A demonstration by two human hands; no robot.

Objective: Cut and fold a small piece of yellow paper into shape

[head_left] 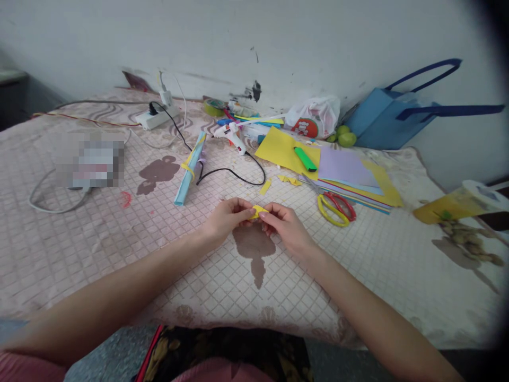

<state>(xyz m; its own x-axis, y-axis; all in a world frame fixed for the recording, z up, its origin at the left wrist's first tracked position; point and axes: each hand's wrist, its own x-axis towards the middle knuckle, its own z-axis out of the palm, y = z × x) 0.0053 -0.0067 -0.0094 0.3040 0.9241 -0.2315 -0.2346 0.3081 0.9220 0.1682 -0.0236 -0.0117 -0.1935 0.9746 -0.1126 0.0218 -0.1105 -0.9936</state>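
Between my two hands is a small piece of yellow paper (pixel 259 211), partly covered by the fingertips. My left hand (pixel 231 214) pinches its left end with thumb and fingers. On the other end my right hand (pixel 283 220) is closed in a similar pinch. Just beyond them lie a yellow paper strip (pixel 265 187) and some yellow paper scraps (pixel 289 181). To the right rest scissors (pixel 336 208) with red and yellow handles. A rolled light-blue paper tube (pixel 190 171) with a yellow band around it lies to the left.
A white glue gun (pixel 231 138) with a black cord lies further back. Coloured paper sheets (pixel 350 170) carry a green cutter (pixel 305 159). At the back stand a power strip (pixel 158 116), a plastic bag (pixel 316 118) and a blue bag (pixel 389 119). A yellow drink cup (pixel 457 204) lies at right.
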